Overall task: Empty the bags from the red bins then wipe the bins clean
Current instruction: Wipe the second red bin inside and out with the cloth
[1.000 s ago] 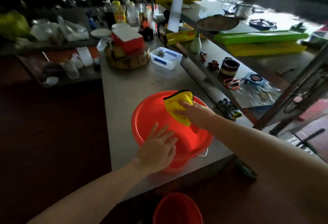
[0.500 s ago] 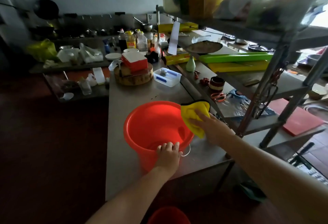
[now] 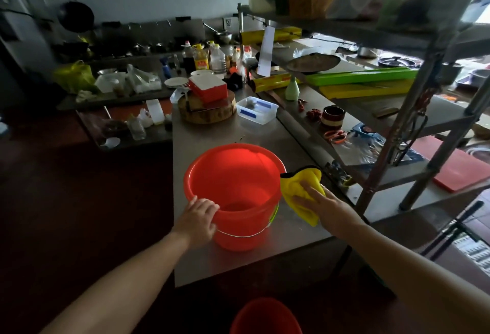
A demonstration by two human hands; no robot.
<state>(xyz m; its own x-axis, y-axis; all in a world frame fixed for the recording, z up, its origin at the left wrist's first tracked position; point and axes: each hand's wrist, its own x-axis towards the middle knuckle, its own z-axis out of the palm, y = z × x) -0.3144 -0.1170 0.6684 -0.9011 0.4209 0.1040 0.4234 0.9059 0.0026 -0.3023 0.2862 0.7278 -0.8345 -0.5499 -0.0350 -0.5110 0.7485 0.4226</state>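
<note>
A red bin (image 3: 233,174) stands upright near the front edge of the steel bench (image 3: 238,132), its mouth facing up and its thin wire handle (image 3: 244,234) hanging down against the near wall. The left hand (image 3: 197,218) grips the bin at its near-left rim, with the fingers (image 3: 210,206) curled over the lip and the palm against the outer wall. The right hand (image 3: 322,202) lies flat on a yellow cloth (image 3: 297,182) just right of the bin, its fingers straight and spread and laid on the fabric rather than closed round it. The cloth is bunched, has a dark edge at its top and meets the bin at the right side of the rim. Its lower corner hangs towards the bench. How hard it is pressed to the wall I cannot tell.

A second red bin (image 3: 265,317) shows at the bottom edge of the view, below the bench and between the two forearms.

Farther back on the bench sit a round wooden chopping block (image 3: 206,115) with a red-and-white box (image 3: 208,87) on top, and a clear plastic tub (image 3: 256,109) with blue clips just to its right. To the right of the bench runs a metal shelf rack (image 3: 413,111), and orange scissors (image 3: 335,135) lie on its lower level.
</note>
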